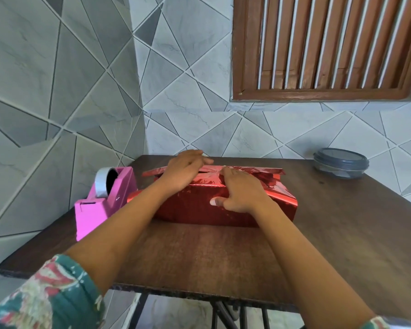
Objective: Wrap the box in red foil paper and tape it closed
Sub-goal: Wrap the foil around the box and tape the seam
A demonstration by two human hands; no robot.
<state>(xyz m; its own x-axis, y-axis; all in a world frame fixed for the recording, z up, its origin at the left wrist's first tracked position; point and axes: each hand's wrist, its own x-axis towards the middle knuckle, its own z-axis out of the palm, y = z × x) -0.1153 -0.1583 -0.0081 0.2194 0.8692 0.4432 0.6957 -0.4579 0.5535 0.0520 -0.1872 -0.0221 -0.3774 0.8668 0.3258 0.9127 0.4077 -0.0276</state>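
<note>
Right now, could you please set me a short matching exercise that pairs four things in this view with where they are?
Things:
1. pink tape dispenser
2. red foil-wrapped box
3. lidded round container
4. right hand

Places:
A. far right corner of the table
B. left edge of the table
C. middle of the table
D. flat on top of the box

Pairs: 1-B, 2-C, 3-A, 4-D

Box (223,205) flat on table, red foil (252,170) overlapping top.

Shiny red foil paper (195,205), pink tape dispenser (100,205), dark brown table (330,233), grey geometric-patterned wall tiles (57,91).
</note>
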